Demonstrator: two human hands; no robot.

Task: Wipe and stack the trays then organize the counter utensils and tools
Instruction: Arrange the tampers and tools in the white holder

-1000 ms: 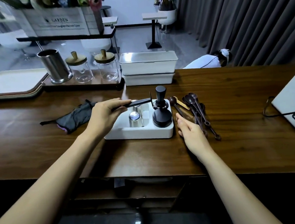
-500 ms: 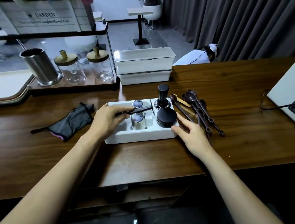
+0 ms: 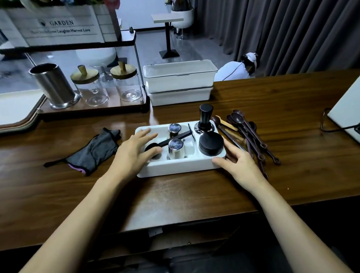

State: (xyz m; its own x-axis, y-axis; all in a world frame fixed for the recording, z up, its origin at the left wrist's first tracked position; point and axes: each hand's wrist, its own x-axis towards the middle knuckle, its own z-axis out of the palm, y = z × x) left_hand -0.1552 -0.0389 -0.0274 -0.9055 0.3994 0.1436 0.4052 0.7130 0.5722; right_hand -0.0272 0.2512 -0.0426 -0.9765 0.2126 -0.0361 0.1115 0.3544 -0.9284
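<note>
A white organizer tray (image 3: 176, 167) sits mid-counter. It holds two steel cups (image 3: 176, 149), a black tamper (image 3: 205, 119), a round black puck (image 3: 210, 144) and a black scoop (image 3: 165, 142) lying across its left part. My left hand (image 3: 134, 154) hovers open over the tray's left compartment, fingers spread, with the scoop just beyond its fingertips. My right hand (image 3: 240, 164) lies open against the tray's right front corner, thumb touching the wall. Several dark wooden spoons (image 3: 249, 133) lie right of the tray. A grey cloth (image 3: 93, 152) lies to the left.
Two stacked white trays (image 3: 179, 82) stand at the back. A shelf to their left carries a steel canister (image 3: 54, 86) and two glass jars (image 3: 109, 85). A white board (image 3: 351, 108) and a black cable (image 3: 329, 123) sit at the far right.
My left hand has let go of the black scoop, which now lies in the tray, and its fingers have spread. My right hand has stayed at the tray's right corner.
</note>
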